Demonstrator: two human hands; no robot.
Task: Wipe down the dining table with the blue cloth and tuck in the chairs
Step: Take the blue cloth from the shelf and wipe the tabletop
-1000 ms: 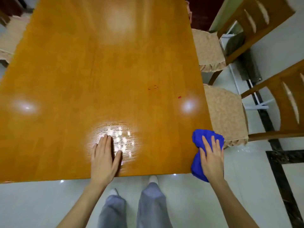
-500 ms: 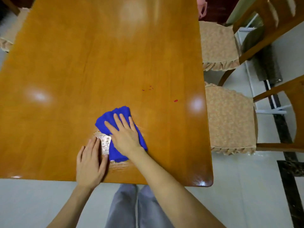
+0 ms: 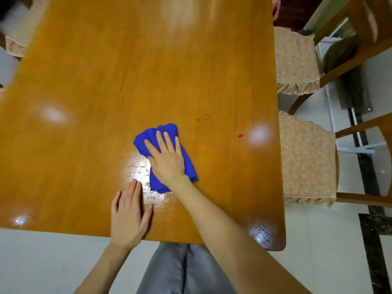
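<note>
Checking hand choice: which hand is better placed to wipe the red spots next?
Right. The right hand presses the blue cloth flat, just short of the red spots; the left hand rests bare near the table edge.

The orange-brown wooden tabletop (image 3: 106, 85) is glossy and smooth, throwing back lamp glare, with a wet streaky patch (image 3: 140, 170). The bright blue cloth (image 3: 161, 134) looks soft, matt terry. The chair cushions (image 3: 305, 158) are beige patterned fabric with frilled edges.

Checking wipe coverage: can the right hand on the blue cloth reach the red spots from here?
Probably yes: the right hand presses the blue cloth just short of the red spots, and only bare table lies between them.
</note>
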